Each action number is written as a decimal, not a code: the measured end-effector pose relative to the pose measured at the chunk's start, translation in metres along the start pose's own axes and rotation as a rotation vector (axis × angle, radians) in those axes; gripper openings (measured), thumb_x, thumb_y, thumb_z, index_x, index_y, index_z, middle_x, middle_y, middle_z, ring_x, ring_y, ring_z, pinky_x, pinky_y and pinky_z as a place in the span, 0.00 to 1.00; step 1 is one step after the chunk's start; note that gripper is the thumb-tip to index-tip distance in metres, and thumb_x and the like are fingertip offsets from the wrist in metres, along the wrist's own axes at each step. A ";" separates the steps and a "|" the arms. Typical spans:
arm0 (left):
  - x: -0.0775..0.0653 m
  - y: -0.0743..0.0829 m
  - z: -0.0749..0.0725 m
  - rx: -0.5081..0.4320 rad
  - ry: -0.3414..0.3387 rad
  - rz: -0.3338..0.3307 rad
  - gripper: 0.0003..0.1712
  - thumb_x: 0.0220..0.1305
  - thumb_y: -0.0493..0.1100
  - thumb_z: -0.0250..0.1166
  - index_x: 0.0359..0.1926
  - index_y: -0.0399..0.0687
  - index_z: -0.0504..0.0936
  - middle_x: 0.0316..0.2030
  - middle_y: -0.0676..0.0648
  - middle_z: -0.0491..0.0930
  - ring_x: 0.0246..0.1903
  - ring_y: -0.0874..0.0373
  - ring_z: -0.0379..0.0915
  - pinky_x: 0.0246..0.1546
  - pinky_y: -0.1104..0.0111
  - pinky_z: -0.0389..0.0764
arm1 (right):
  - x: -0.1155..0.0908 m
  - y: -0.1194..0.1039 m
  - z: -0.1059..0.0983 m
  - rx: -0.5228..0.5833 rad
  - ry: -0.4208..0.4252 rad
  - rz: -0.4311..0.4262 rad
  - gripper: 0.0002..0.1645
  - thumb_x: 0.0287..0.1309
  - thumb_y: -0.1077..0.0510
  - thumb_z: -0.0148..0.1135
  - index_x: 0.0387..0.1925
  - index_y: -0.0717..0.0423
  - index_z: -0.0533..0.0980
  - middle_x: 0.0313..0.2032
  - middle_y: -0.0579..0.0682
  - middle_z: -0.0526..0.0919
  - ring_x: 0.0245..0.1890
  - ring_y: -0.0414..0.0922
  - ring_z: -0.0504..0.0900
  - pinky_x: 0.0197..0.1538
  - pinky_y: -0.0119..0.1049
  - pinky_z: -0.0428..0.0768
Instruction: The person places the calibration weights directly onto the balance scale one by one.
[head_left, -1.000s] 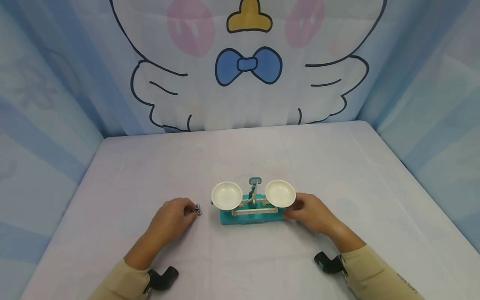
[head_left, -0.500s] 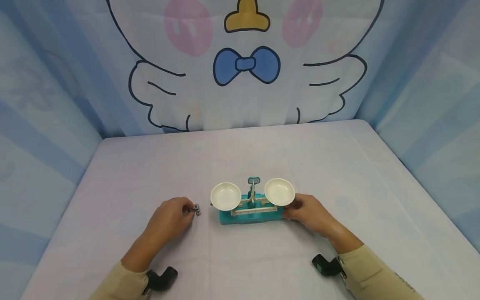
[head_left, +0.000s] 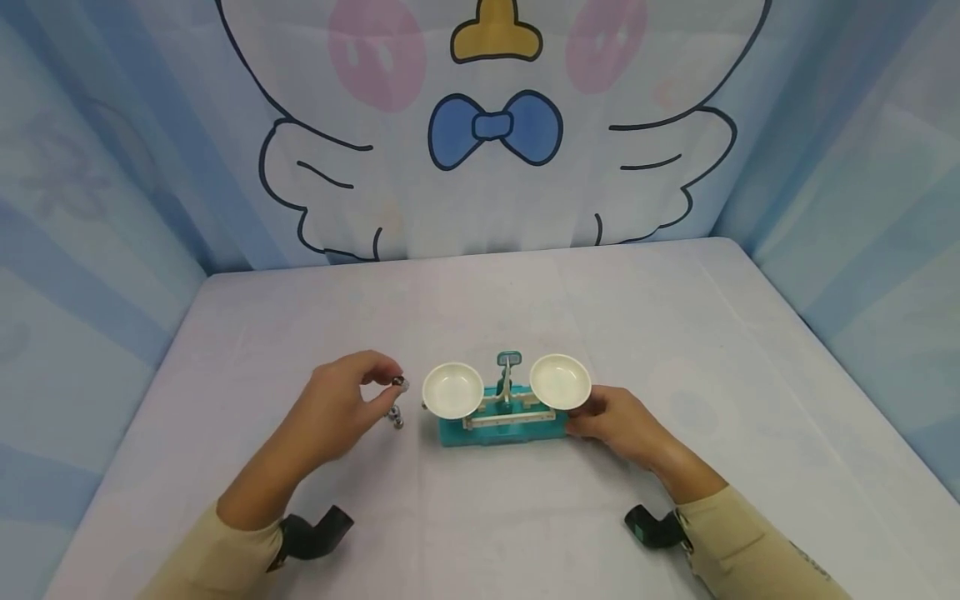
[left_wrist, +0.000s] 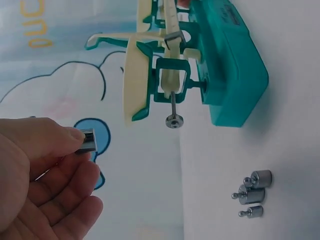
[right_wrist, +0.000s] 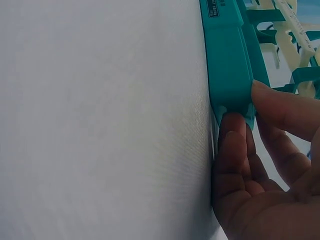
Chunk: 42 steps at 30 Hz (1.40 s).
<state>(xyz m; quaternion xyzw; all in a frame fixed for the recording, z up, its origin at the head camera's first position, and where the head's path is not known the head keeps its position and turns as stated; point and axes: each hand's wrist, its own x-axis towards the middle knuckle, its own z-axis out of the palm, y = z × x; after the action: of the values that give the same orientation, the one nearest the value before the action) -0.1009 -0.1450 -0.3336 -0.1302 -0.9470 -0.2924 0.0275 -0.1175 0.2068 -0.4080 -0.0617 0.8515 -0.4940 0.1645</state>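
Observation:
A balance scale with a teal base (head_left: 504, 432) stands on the white tabletop. Its cream left pan (head_left: 453, 391) and right pan (head_left: 560, 382) hold nothing, the right one slightly higher in the head view. Left of the scale, my left hand (head_left: 337, 410) is raised, pinching a small metal weight (left_wrist: 89, 141) between thumb and index finger. Three more knobbed metal weights (left_wrist: 254, 194) lie close together on the table below that hand. At the base's right end, my right hand (head_left: 624, 425) grips it between thumb and fingers.
A pale cloth covers the table (head_left: 480, 308). Cartoon-printed curtain (head_left: 495, 200) hangs behind it and along both sides. A metal adjusting screw (left_wrist: 174, 121) sticks out from the left end of the beam. Black wrist cameras (head_left: 318, 533) are strapped at both cuffs.
My left hand has lifted off the table, moving up and slightly right with one weight pinched; the other weights stay behind. My right hand and the scale hold still.

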 end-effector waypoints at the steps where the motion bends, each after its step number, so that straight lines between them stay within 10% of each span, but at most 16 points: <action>1: 0.002 0.002 0.000 -0.005 -0.010 0.007 0.10 0.63 0.37 0.70 0.45 0.44 0.83 0.41 0.48 0.84 0.46 0.50 0.80 0.48 0.53 0.82 | 0.000 0.000 0.000 0.003 0.000 0.002 0.27 0.55 0.65 0.71 0.56 0.72 0.76 0.49 0.59 0.83 0.48 0.50 0.80 0.46 0.40 0.81; 31: 0.035 0.027 0.028 0.108 -0.094 0.169 0.07 0.62 0.38 0.70 0.42 0.45 0.87 0.42 0.49 0.84 0.47 0.53 0.75 0.50 0.60 0.80 | 0.001 0.000 -0.002 0.016 -0.014 -0.001 0.24 0.55 0.66 0.70 0.53 0.73 0.76 0.44 0.57 0.84 0.43 0.47 0.81 0.44 0.38 0.81; 42: 0.028 0.019 0.020 0.098 -0.105 0.100 0.14 0.63 0.38 0.71 0.50 0.43 0.84 0.49 0.46 0.82 0.54 0.49 0.74 0.56 0.55 0.77 | 0.000 0.000 -0.002 0.005 -0.007 0.004 0.23 0.54 0.66 0.70 0.51 0.72 0.77 0.44 0.56 0.83 0.45 0.50 0.80 0.46 0.40 0.81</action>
<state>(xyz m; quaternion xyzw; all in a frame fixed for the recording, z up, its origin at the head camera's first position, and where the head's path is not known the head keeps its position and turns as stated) -0.1227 -0.1123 -0.3359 -0.1911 -0.9526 -0.2366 -0.0013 -0.1188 0.2087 -0.4073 -0.0614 0.8498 -0.4955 0.1688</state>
